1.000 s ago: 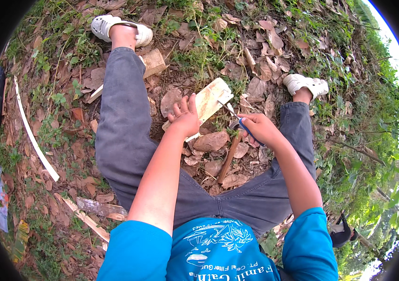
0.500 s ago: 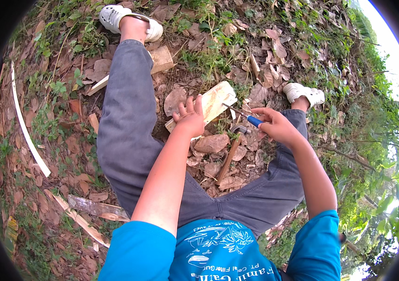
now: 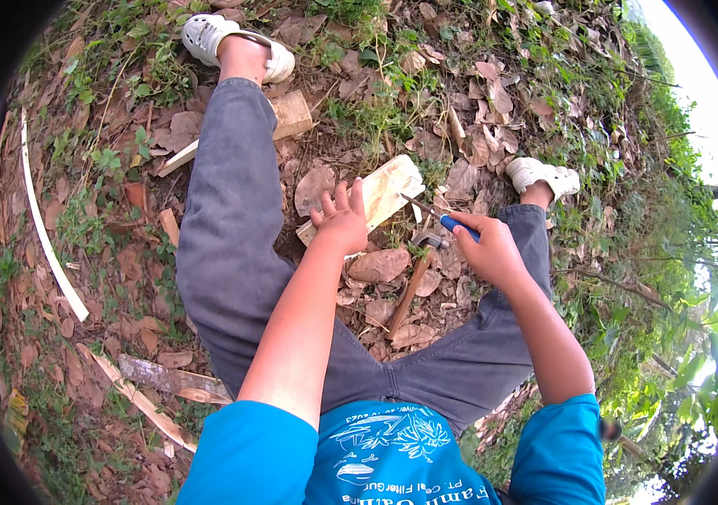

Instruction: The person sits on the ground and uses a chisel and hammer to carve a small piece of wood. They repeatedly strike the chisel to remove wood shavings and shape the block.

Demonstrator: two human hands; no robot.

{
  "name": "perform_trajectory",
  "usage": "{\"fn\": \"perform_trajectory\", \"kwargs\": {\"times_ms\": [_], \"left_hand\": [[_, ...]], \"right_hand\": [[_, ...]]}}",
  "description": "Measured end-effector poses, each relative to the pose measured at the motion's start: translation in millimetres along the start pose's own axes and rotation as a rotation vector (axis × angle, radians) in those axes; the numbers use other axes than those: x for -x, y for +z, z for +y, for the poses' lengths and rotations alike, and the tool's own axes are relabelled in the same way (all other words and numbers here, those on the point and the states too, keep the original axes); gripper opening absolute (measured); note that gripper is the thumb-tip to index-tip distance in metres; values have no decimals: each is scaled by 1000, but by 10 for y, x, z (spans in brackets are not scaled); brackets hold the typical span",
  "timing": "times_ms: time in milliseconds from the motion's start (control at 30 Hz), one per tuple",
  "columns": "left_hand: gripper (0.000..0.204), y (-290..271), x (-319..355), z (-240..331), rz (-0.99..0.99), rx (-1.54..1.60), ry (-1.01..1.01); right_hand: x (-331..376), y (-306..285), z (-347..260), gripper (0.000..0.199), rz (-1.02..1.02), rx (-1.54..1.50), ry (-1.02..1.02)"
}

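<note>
I sit on leaf-covered ground with my legs spread. My left hand (image 3: 340, 220) presses down on a pale wooden board (image 3: 386, 192) lying between my legs. My right hand (image 3: 487, 247) grips a blue-handled tool (image 3: 441, 218) whose thin metal tip points at the board's right edge. Just below the hands a hammer (image 3: 412, 281) with a wooden handle lies on the dry leaves, its head up near the board.
A wooden block (image 3: 291, 114) lies beside my left leg near the white shoe (image 3: 217, 35). A long white strip (image 3: 45, 237) curves along the left. Scrap wood slats (image 3: 153, 384) lie at lower left. Weeds and grass slope off to the right.
The view has shifted a little. My right hand with the blue-handled tool has dropped slightly lower beside the board; my left hand stays on the board.
</note>
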State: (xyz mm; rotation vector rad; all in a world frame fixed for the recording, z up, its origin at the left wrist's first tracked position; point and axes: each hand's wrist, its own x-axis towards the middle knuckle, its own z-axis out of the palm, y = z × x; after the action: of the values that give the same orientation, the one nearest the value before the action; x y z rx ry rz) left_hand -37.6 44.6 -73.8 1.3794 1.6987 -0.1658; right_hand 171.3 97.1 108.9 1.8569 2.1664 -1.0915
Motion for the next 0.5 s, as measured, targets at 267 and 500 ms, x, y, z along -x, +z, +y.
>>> {"fn": "perform_trajectory", "kwargs": {"times_ms": [267, 500], "left_hand": [[107, -50, 32, 24, -9, 60, 23], [106, 40, 53, 50, 12, 2, 5]], "right_hand": [[-182, -77, -41, 33, -60, 96, -62], [-392, 70, -235, 29, -12, 218, -38]]}}
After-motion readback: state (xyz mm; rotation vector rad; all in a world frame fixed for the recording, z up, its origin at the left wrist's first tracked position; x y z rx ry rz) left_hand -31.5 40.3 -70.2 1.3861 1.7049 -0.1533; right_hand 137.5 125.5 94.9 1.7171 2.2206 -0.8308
